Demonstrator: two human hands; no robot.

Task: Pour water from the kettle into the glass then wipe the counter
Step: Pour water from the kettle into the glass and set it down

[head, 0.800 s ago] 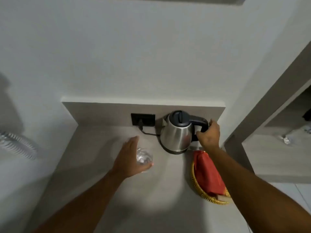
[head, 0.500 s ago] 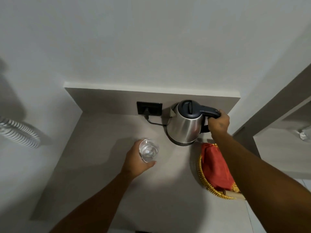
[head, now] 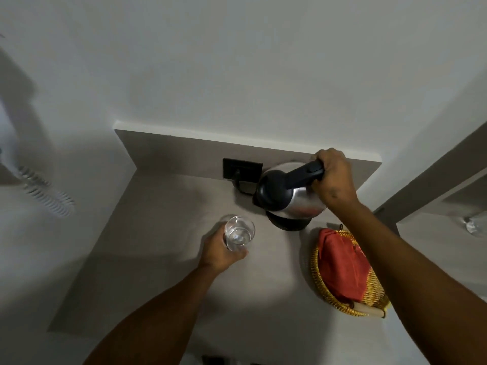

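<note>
A steel kettle (head: 300, 204) with a black lid and handle is lifted off its black base (head: 288, 223) and tilted to the left. My right hand (head: 333, 177) is closed around its handle. A clear glass (head: 239, 235) is held slightly tilted above the grey counter (head: 163, 233), its mouth facing the kettle. My left hand (head: 220, 252) grips the glass from below and the left. The glass sits left of and below the kettle's lid; the spout is hidden behind the lid. No water stream is visible.
A yellow wicker basket (head: 328, 296) holding a red cloth (head: 342, 264) sits on the counter's right side, under my right forearm. A black wall socket (head: 242, 168) with a plugged cord is behind the kettle. A white ribbed hose (head: 50, 200) hangs at the left wall.
My right hand has lifted the kettle off its base and tipped it left. My left hand has raised the glass and brought it closer to the kettle.
</note>
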